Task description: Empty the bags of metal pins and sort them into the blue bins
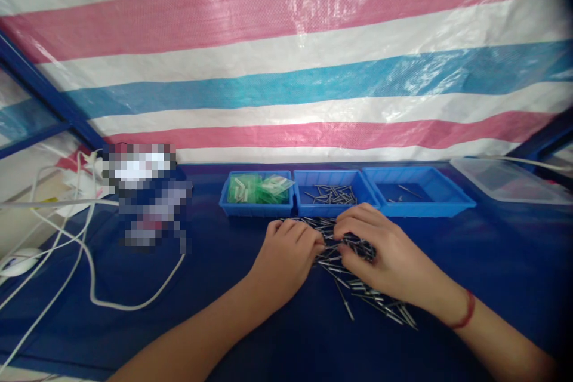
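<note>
My left hand and right hand lie palm-down, fingers curled onto the pile of metal pins on the blue tabletop; I cannot tell whether either grips a pin. Three blue bins stand just behind the pile.

From the heap of metal pins, 12 o'clock is walled off by three blue bins standing side by side, with the striped tarp close behind them. A clear plastic tray sits at 2 o'clock. The blue tabletop at 3 o'clock is bare and passable. At 9 o'clock white cables loop across it.
</note>
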A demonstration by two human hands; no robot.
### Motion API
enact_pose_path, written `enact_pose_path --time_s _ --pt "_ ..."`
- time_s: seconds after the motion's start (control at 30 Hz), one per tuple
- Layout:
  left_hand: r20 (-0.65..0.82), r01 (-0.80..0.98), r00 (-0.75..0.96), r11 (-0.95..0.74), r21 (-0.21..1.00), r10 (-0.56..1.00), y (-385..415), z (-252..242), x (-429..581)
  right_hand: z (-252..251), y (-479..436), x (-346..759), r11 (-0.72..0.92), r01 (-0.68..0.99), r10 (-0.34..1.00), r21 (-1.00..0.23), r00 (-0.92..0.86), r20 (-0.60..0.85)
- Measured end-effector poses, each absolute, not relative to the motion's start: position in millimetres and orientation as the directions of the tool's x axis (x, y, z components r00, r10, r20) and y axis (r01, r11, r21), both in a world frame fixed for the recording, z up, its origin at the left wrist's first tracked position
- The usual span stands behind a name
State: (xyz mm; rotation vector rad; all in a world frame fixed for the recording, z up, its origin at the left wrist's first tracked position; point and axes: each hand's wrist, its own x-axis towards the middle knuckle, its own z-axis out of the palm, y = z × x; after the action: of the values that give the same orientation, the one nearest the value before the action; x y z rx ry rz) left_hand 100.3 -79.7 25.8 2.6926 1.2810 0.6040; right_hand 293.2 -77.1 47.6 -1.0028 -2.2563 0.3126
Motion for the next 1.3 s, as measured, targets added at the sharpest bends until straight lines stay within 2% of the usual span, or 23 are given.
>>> enact_pose_path --time_s 0.23,0.33,0.47,0.57,1.0,1.2,1.3 --pt "0.339 0.688 0.488 -0.594 0.417 0.804 -77.2 36.9 94.8 39.2 -77.3 290.9 0.634 0.555 0.771 -0.539 -0.512 0.379" --pt "0.365 0.624 0.440 -0.571 0.534 0.821 -78.7 40.1 95.5 36.2 -77.0 289.6 0.609 0.564 0.791 -0.557 -0.489 0.369" --pt "0.349 0.504 0.332 -0.478 0.720 0.876 -80.2 41.8 97.5 35.3 -78.6 285.4 0.555 0.529 0.826 -0.642 -0.441 0.351" --pt "0.304 0.453 0.289 -0.410 0.792 0.908 -79.3 40.9 98.2 35.5 -80.1 281.9 0.529 0.496 0.838 -0.689 -0.433 0.331" --pt "0.304 0.425 0.224 -0.373 0.825 0.926 -76.4 41.2 96.7 34.2 -79.3 281.5 0.471 0.505 0.864 -0.723 -0.428 0.264" --pt "0.301 0.435 0.245 -0.382 0.815 0.922 -75.1 42.0 95.3 36.9 -78.6 281.8 0.429 0.491 0.899 -0.758 -0.316 0.303" --pt "0.293 0.448 0.306 -0.408 0.795 0.906 -73.2 41.2 94.0 39.2 -79.9 284.7 0.424 0.475 0.904 -0.771 -0.275 0.327"
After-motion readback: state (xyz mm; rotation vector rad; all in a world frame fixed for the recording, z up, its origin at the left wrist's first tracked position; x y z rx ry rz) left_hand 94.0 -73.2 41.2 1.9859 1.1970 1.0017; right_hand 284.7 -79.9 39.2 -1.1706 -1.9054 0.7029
